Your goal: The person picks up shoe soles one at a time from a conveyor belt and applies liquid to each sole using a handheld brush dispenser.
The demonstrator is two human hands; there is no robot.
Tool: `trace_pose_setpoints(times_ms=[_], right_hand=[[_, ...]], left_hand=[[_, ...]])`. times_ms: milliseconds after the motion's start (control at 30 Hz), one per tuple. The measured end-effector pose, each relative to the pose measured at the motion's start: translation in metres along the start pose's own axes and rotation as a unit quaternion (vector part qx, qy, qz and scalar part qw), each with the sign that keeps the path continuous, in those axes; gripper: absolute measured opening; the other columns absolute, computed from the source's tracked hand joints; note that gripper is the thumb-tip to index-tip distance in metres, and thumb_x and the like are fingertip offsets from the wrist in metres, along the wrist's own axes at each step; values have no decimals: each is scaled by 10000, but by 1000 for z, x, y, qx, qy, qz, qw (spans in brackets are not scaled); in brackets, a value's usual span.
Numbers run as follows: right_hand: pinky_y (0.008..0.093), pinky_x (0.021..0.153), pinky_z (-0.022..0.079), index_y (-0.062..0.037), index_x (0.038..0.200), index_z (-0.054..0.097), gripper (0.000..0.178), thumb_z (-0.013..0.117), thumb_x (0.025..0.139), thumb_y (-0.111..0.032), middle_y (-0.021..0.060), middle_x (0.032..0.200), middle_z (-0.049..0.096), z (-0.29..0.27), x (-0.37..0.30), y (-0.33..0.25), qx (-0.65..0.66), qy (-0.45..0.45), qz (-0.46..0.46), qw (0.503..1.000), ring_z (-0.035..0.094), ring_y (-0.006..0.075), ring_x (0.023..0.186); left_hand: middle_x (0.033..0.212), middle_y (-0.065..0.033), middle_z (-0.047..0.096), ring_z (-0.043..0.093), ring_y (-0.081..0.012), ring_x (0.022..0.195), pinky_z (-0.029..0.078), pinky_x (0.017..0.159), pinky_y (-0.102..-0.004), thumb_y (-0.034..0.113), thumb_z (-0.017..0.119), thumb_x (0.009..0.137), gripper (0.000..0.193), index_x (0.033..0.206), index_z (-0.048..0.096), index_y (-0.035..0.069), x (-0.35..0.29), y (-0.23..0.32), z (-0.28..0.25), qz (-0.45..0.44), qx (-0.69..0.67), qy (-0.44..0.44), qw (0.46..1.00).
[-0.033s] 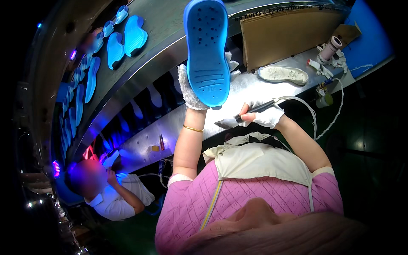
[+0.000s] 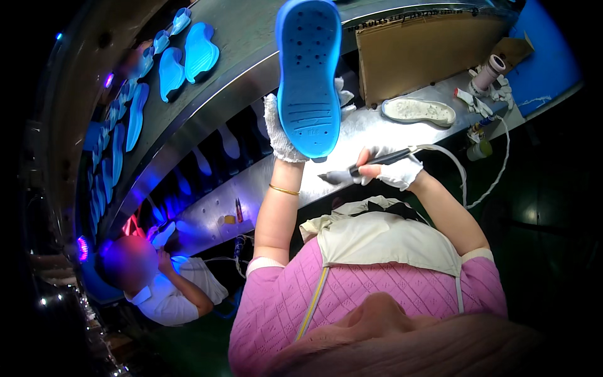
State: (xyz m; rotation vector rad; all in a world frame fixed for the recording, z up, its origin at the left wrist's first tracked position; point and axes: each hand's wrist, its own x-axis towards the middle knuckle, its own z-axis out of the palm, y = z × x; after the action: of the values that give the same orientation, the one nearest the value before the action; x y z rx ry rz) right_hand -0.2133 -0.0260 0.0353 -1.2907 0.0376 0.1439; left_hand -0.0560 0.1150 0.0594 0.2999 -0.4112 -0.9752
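Note:
My left hand [image 2: 279, 132], in a white knitted glove, holds a blue shoe sole [image 2: 309, 75] up in front of me, its dotted underside facing the camera. My right hand [image 2: 397, 172], also gloved, grips a thin black pen-like tool [image 2: 380, 159] just below the sole's lower end. The tool's tip points left, and a white cable [image 2: 463, 179] trails from it to the right. The tip is close to the sole but apart from it.
A white sole [image 2: 418, 111] lies on the metal bench [image 2: 251, 188] beside a cardboard sheet [image 2: 427, 56], a tape roll [image 2: 490, 70] and a small jar [image 2: 480, 149]. Several blue soles [image 2: 188, 53] ride a curved conveyor at upper left. Another person [image 2: 169, 289] works at lower left.

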Motion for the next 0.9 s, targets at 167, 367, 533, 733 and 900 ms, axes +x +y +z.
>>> trace_pose_setpoints(times_ms=[167, 367, 533, 733, 900], right_hand=[[283, 715, 479, -41, 791, 603, 116, 667, 729, 33, 89, 872, 631, 4, 15, -30, -268, 69, -347, 896, 602, 175, 773], [312, 753, 499, -36, 795, 615, 148, 673, 681, 40, 101, 892, 641, 3, 25, -16, -296, 5, -314, 902, 632, 208, 832], [294, 739, 509, -32, 771, 616, 119, 673, 701, 45, 84, 839, 669, -21, 25, -39, -218, -93, -93, 967, 647, 179, 873], [277, 734, 495, -50, 728, 614, 102, 668, 692, 28, 57, 852, 663, -16, 27, -42, -310, -46, -130, 941, 627, 179, 798], [300, 764, 490, -63, 760, 623, 85, 693, 713, -62, 86, 883, 667, -29, 22, -53, -282, -36, -87, 955, 623, 190, 842]], left_hand=[[1300, -284, 441, 496, -380, 1160, 415, 990, -457, 547, 431, 880, 755, 1335, 364, -53, 5, 4, 1, -51, 42, 54, 996], [1147, -254, 565, 612, -345, 980, 519, 857, -427, 456, 461, 911, 612, 1237, 470, -61, 21, 12, -9, -133, 91, 140, 977], [894, -116, 658, 644, -204, 716, 555, 659, -310, 374, 596, 871, 390, 1009, 618, 9, 20, 10, -5, -202, 234, 217, 926], [890, -115, 658, 645, -171, 724, 560, 646, -283, 370, 598, 873, 400, 1043, 613, 8, 21, 6, 12, -243, 230, 213, 918], [940, -142, 646, 648, -220, 761, 568, 624, -357, 456, 566, 866, 495, 1093, 596, 16, 16, 9, 8, -268, 331, 189, 885]])
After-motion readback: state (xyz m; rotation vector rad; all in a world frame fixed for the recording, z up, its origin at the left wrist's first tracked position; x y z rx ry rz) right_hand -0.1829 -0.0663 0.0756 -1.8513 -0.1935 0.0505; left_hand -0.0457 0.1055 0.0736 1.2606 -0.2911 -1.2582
